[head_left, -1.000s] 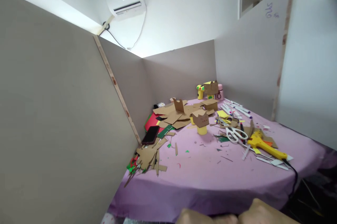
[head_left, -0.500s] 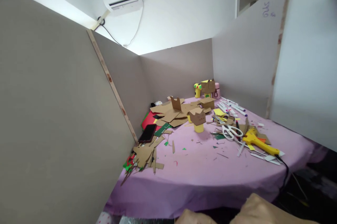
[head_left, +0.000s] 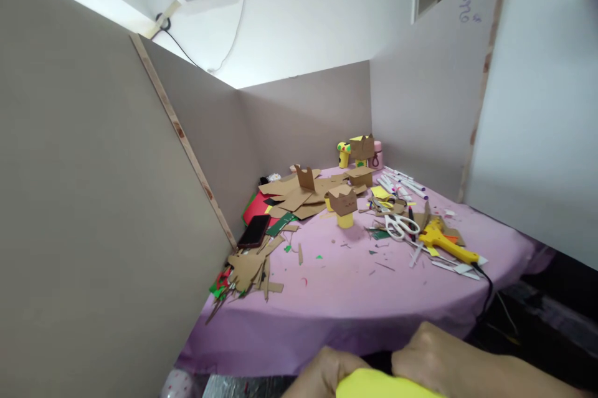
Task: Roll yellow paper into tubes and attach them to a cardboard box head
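Observation:
At the bottom edge, below the table's near rim, my left hand (head_left: 327,372) and my right hand (head_left: 436,354) are both closed around a yellow sheet (head_left: 374,384) that shows between them. The hands sit close together, the right one higher. On the table stands a small cardboard cat box on a yellow cup (head_left: 343,205). White scissors (head_left: 397,225) and a yellow glue gun (head_left: 443,242) lie to its right.
The table has a pink cloth (head_left: 355,304) and grey partition boards on three sides. Cardboard scraps (head_left: 250,267) and a dark phone (head_left: 255,231) lie at the left. Markers (head_left: 397,183) and more cardboard figures (head_left: 359,150) are at the back. The glue gun's cord hangs off the right edge.
Both hands have risen into view from the bottom edge and the yellow sheet now shows between them. The view has tilted down and to the right a little.

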A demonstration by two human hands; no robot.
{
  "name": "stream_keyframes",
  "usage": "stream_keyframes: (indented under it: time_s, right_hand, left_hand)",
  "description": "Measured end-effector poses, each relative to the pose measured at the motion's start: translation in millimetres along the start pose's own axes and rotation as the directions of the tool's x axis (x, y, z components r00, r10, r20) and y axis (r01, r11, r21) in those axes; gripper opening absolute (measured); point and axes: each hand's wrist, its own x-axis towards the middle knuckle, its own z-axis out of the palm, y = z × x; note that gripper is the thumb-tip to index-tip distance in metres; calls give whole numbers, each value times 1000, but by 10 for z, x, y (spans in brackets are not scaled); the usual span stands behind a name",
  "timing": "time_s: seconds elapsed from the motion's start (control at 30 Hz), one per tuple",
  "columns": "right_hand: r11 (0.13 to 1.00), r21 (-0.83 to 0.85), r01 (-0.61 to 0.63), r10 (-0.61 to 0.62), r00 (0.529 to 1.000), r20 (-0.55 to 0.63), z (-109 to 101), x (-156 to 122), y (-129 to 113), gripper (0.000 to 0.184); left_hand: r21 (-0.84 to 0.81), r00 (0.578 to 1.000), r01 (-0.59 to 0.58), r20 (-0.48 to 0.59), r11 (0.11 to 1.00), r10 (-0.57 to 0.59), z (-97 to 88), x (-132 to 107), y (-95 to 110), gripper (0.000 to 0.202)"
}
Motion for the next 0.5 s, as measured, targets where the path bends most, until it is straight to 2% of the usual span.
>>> stream_keyframes:
  time_s: [0.07,0.17,0.23,0.3,0.33,0.43,0.5]
  right_hand:
    - [998,55,25,-23,999,-37,3,-23,36,28]
    - [987,155,35,-27,998,-55,4,-43,125,19]
    - [967,254,17,-5,999,-47,10,-41,188,18]
    - [943,334,9,5,999,-40,12,-34,229,18]
    - [935,354,8,5,999,-36,6,-32,235,17]
    - [920,392,8,17,998,-62,-48,-35,190,9]
    - [895,446,15,31,995,-96,-97,-44,133,15]
  left_hand:
    - [24,1000,-14,3,1000,14,1,-29,67,20]
    - [186,999,30,14,982,-33,-37,-38,64,17]
    - [350,998,32,-55,936,-13,-68,-30,50,30]
    - [464,988,-12,-133,886,83,-81,-20,60,49]
    - [497,983,-50,-129,866,131,-78,-16,72,52]
    - [485,985,-133,-33,864,170,-48,-9,93,33]
    - [439,989,-104,-50,893,140,-31,-7,58,25]
